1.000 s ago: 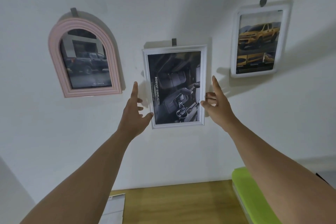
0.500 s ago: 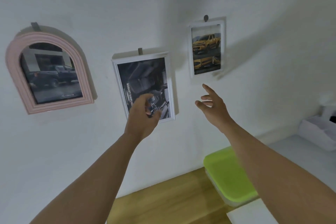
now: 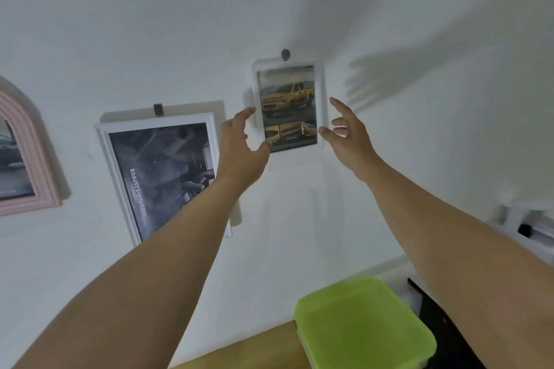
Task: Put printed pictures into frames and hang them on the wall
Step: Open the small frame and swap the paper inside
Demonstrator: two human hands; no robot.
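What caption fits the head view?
Open left hand and right hand flank the yellow-truck frame on the wall.

Left hand [image 3: 242, 153] and right hand [image 3: 349, 135] have swung off the middle frame [image 3: 119, 177], now flanking the yellow-truck frame [image 3: 319, 90] further right.

2 arms raised, left hand [image 3: 239, 156] and right hand [image 3: 349, 135] fingers spread

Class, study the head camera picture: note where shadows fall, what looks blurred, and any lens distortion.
Head view: a finger-shaped shadow spreads on the white wall right of the white-framed yellow truck picture; head view: the lime-green plastic lid has a smeared, blurred far edge; head view: the white-framed dark poster looks slanted, likely wide-angle distortion.
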